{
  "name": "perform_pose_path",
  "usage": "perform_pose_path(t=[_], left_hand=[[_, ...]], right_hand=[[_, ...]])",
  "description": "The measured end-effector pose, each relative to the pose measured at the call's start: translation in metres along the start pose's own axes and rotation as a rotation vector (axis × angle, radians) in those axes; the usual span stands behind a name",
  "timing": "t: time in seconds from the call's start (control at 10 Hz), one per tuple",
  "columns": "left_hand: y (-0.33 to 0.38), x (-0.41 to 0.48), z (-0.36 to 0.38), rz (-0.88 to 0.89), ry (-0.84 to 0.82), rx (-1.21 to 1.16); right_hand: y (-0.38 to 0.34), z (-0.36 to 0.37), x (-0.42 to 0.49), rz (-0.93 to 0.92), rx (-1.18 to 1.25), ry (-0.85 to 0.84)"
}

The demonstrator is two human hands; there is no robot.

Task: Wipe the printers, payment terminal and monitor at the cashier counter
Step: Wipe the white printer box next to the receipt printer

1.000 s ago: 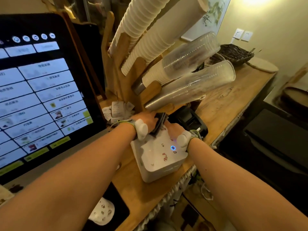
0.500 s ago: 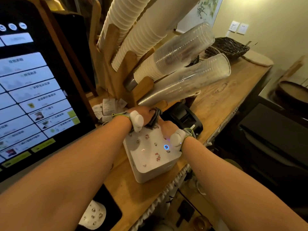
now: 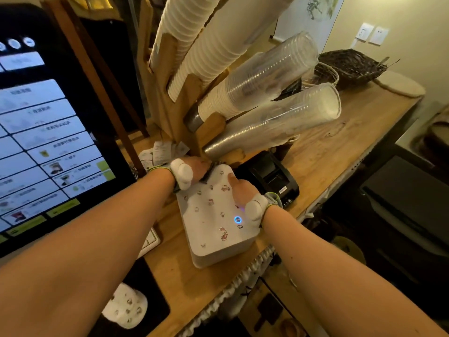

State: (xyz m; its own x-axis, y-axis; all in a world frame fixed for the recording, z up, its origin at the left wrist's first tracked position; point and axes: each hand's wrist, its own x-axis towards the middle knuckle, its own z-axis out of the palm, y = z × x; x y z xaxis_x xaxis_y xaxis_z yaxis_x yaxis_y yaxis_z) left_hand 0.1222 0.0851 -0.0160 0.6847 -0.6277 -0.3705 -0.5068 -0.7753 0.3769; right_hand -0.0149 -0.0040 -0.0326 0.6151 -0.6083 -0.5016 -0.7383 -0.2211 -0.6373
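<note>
- White box-shaped plastic printer (image 3: 213, 222) dotted with small cartoon stickers sits on the wooden desk (image 3: 328, 152), near its front edge, between the monitor and a second printer; a blue ring light (image 3: 237, 219) glows on its top.
- Left hand (image 3: 194, 167) is at the printer's far left corner, its fingers curled over a bunched dark cloth (image 3: 211, 167) that lies against that corner.
- Right hand (image 3: 240, 190) rests on the right side of the printer's top, thumb laid straight along the surface. Its other fingers drop over the right edge out of sight, so I cannot tell whether they are spread or pressed together.
- Both wrists wear bands with white padded pieces.
- Black receipt printer (image 3: 269, 176) stands just beside the white one, on its right.
- Large lit touchscreen monitor (image 3: 48, 142) with a grid of menu tiles fills the left.
- Behind the hands, a wooden cup rack (image 3: 175, 113) holds tilted stacks of white paper cups (image 3: 206, 52) and clear plastic cups (image 3: 279, 122).
- Small paper slips (image 3: 158, 152) lie at the rack's foot.
- Dark wicker basket (image 3: 352, 64) sits at the far end of the desk.
</note>
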Motion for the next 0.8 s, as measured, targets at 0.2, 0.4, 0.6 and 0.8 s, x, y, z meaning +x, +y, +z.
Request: perform_pose_path(t=[0.2,0.4,0.6,0.8], left_hand=[[0.022,-0.003,-0.012,0.098,-0.1,0.041],[0.018,0.003,-0.017,0.045,-0.08,-0.134],[0.01,-0.003,-0.022,-0.049,-0.167,-0.042],[0.022,0.005,-0.009,0.088,-0.131,0.023]], right_hand=[[0.001,0.004,0.005,-0.01,0.003,0.027],[-0.001,0.003,0.005,0.0,0.005,0.021],[-0.003,0.003,0.003,0.021,0.016,0.036],[0.001,0.002,0.0,-0.019,-0.004,0.043]])
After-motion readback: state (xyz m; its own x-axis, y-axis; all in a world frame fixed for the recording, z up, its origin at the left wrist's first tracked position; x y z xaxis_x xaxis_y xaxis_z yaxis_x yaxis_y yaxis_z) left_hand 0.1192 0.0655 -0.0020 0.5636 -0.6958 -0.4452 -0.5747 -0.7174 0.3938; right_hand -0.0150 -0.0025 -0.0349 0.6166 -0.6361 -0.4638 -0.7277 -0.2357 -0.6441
